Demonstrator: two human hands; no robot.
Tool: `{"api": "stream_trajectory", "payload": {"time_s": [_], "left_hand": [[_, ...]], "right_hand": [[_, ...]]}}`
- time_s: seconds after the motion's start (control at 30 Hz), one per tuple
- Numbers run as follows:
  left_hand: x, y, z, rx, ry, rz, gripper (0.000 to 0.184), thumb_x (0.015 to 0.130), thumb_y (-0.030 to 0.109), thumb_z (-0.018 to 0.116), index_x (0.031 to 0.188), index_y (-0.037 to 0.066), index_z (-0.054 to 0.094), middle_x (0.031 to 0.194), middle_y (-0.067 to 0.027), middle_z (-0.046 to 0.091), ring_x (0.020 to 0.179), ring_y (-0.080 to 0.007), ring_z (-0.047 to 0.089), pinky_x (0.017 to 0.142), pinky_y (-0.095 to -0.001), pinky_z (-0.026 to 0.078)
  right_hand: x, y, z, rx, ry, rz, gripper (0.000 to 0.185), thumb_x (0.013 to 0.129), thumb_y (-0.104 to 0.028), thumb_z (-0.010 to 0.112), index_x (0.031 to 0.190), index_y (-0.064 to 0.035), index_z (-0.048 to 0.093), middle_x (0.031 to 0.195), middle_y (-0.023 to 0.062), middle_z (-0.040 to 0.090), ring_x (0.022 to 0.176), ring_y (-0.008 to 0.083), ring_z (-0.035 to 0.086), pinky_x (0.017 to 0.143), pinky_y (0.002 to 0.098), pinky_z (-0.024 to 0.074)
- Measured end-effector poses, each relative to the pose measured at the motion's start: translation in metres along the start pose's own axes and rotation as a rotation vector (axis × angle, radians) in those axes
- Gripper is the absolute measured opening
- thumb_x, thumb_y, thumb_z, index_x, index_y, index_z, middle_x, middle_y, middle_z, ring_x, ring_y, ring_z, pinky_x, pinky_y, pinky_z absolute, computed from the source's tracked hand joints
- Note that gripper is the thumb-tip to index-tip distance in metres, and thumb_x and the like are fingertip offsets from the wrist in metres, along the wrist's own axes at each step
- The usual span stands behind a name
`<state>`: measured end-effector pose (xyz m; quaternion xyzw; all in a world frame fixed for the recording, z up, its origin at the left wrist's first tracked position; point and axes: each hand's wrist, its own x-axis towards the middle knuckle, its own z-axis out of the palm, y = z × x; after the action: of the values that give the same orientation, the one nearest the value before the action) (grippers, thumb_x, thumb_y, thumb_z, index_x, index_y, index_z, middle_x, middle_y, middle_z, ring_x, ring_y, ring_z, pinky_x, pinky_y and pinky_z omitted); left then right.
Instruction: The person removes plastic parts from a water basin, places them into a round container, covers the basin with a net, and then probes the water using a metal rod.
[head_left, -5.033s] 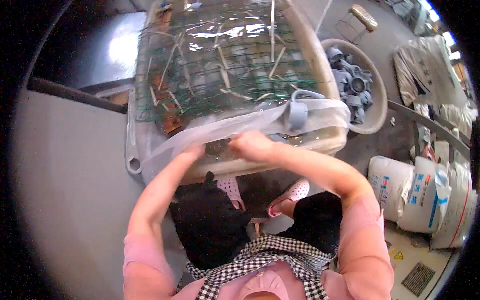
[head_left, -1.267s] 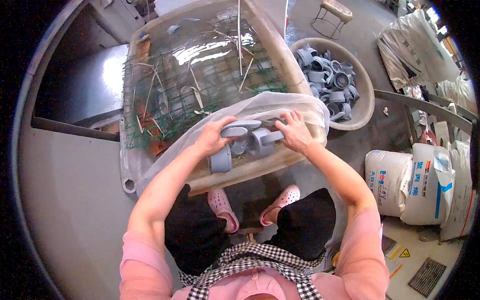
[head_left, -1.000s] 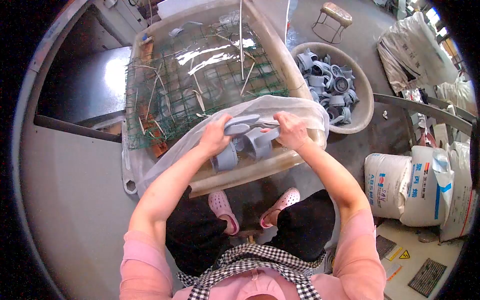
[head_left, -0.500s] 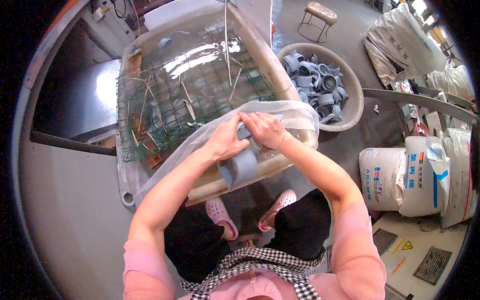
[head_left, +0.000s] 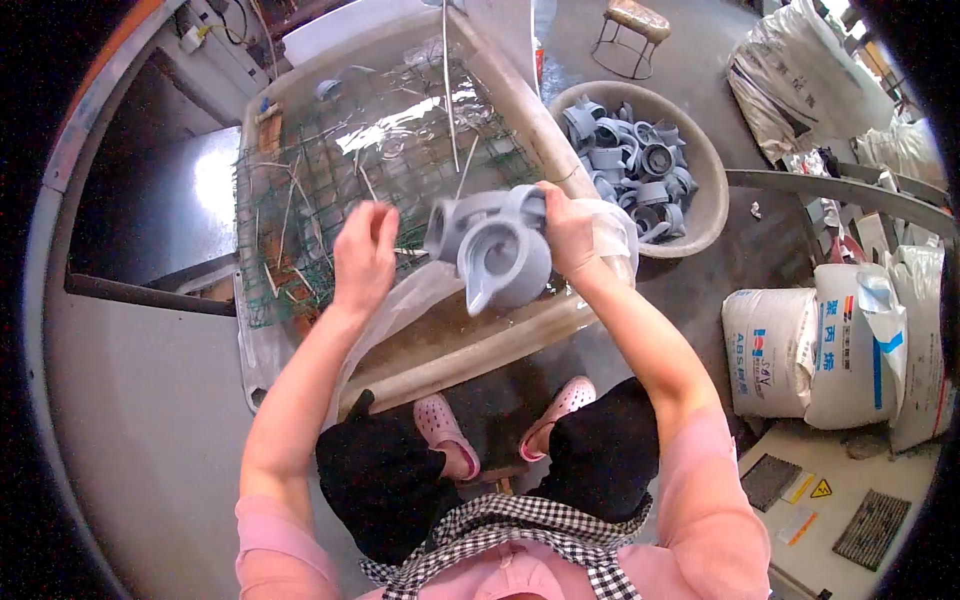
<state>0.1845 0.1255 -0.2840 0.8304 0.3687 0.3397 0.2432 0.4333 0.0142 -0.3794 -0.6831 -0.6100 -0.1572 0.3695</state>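
Observation:
A grey plastic pipe fitting (head_left: pixel 515 265), with round openings and a pointed tab, is in my right hand (head_left: pixel 572 232), which grips it at its upper right. It is raised over the near edge of a water-filled tub (head_left: pixel 530 110). My left hand (head_left: pixel 365 258) is apart from the fitting, to its left, with fingers curled together above the tub's near left part. Whether anything small is between those fingers is hidden. Green wire mesh (head_left: pixel 300 235) spans the water, with thin pale strips lying on it. A translucent sheet (head_left: pixel 400 310) drapes along the tub's near side.
Several similar grey fittings (head_left: pixel 655 160) fill a round basin (head_left: pixel 708 190) right of the tub. Beyond stands a stool (head_left: pixel 637 18). White sacks (head_left: pixel 770 350) stand at the right, near a curved metal bar (head_left: pixel 840 192). A grey panel (head_left: pixel 150 390) is on the left.
Both hands were together on the fitting low over the tub's near edge. Now the right hand has lifted and turned it, while the left hand has let go and moved left.

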Motion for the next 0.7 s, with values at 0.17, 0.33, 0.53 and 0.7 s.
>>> {"api": "stream_trajectory", "payload": {"time_s": [0.17,0.33,0.53,0.7], "left_hand": [[0.032,0.026,0.041,0.031,-0.576,0.059,0.045,0.088,0.037,0.053,0.115,0.0,0.05,0.103,-0.0189,0.058,0.096,-0.031,0.057,0.083,-0.0373,0.044],[0.026,0.016,0.058,-0.076,-0.674,0.005,0.034,0.09,0.029,0.05,0.107,-0.001,0.055,0.101,-0.0193,0.06,0.094,-0.0296,0.058,0.082,-0.036,0.044],[0.027,-0.034,0.037,-0.308,-0.255,-0.413,0.026,0.093,0.019,0.045,0.11,-0.001,0.05,0.073,-0.0061,0.058,0.062,-0.0125,0.056,0.057,-0.0282,0.046],[0.012,-0.053,0.016,0.081,-0.1,-0.218,0.027,0.088,0.022,0.054,0.104,0.0,0.055,0.077,-0.0119,0.062,0.061,-0.0191,0.06,0.054,-0.0311,0.046]], "right_hand": [[0.013,-0.034,0.003,-0.114,-0.026,-0.32,0.042,0.078,-0.006,0.049,0.118,0.0039,0.046,0.081,0.0106,0.057,0.071,0.022,0.059,0.063,0.0311,0.0499],[0.015,-0.034,0.005,-0.108,-0.019,-0.346,0.041,0.08,-0.009,0.05,0.119,0.0056,0.045,0.11,0.0158,0.056,0.09,0.0281,0.059,0.078,0.033,0.0492],[0.002,-0.003,-0.011,-0.166,-0.123,-0.181,0.026,0.072,-0.004,0.056,0.098,-0.0016,0.05,0.101,0.015,0.057,0.083,0.0318,0.059,0.067,0.0389,0.0496],[-0.005,0.01,-0.011,-0.195,-0.212,0.289,0.02,0.075,-0.009,0.055,0.091,-0.0021,0.045,0.085,0.0195,0.058,0.072,0.0359,0.059,0.059,0.0421,0.0488]]}}
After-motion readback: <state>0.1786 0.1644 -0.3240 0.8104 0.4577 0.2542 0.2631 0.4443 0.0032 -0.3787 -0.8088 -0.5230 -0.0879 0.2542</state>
